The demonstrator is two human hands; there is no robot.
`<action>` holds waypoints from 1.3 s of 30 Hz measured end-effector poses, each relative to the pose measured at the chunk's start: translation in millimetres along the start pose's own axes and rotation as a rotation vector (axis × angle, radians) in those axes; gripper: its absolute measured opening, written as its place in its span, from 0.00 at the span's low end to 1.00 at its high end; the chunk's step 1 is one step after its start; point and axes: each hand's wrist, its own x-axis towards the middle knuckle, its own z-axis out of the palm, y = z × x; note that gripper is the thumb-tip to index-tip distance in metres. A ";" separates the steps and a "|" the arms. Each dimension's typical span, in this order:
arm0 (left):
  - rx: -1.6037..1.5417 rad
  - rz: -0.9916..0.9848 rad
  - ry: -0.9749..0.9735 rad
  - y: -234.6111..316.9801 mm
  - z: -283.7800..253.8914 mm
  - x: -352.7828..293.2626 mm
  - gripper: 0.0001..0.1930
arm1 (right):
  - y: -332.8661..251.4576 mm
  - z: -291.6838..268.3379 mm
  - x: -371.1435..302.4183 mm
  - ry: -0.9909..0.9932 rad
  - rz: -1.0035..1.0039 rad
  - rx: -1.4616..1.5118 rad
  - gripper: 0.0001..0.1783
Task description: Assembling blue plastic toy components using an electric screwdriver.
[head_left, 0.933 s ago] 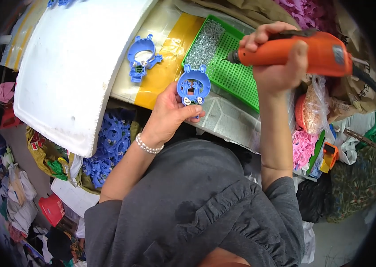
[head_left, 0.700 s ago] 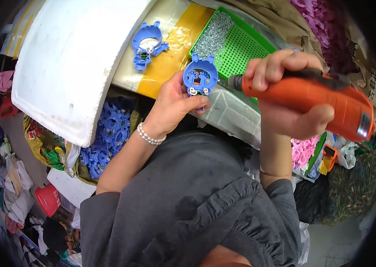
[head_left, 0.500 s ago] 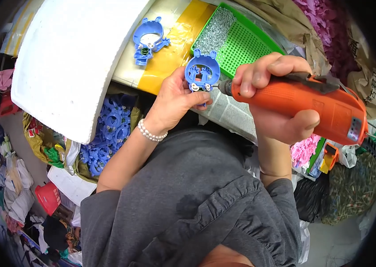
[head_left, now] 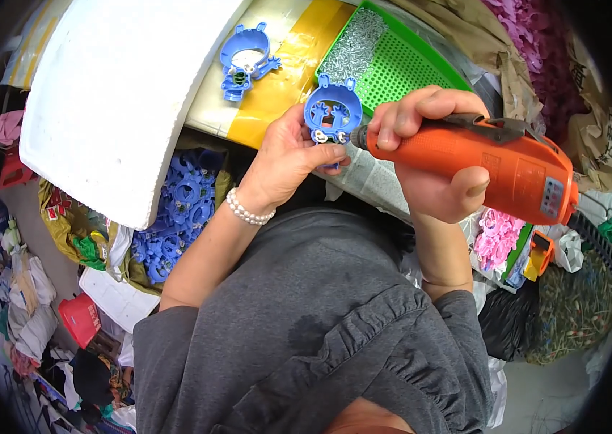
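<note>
Between the thumb and fingers of my left hand (head_left: 284, 155) is a blue plastic toy part (head_left: 332, 108), with a round ring, two ear-like tabs and small white pieces low on it. My right hand (head_left: 432, 155) is wrapped round an orange electric screwdriver (head_left: 497, 170), held nearly level. Its dark nose meets the lower right side of the blue part; the very tip is hidden there. A second blue toy part (head_left: 246, 58) lies on the taped box, beyond my left hand. Small silvery screws (head_left: 353, 47) fill the left end of a green perforated tray (head_left: 411, 69).
A white foam board (head_left: 114, 108) stands at the left. Below its edge, a bag holds many blue parts (head_left: 175, 217). Pink parts (head_left: 497, 235) sit at the right, beside an orange-and-yellow tool (head_left: 539, 254). The screwdriver's coiled cord (head_left: 595, 242) trails off right.
The screwdriver and my right hand have shifted left, bringing its nose closer against the blue part. My left hand keeps its grip on the part, almost still.
</note>
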 end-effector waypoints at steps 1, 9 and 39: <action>0.000 -0.001 0.001 -0.4 0.0 0.3 0.22 | -2.7 4.0 -1.1 0.036 0.015 -0.044 0.36; -0.044 0.107 0.051 -10.9 2.2 1.5 0.18 | -3.5 12.2 -10.1 -0.011 -0.055 -0.209 0.33; 0.009 0.004 0.023 0.4 2.7 -5.1 0.16 | 16.8 -50.7 43.5 0.306 -0.097 -0.133 0.24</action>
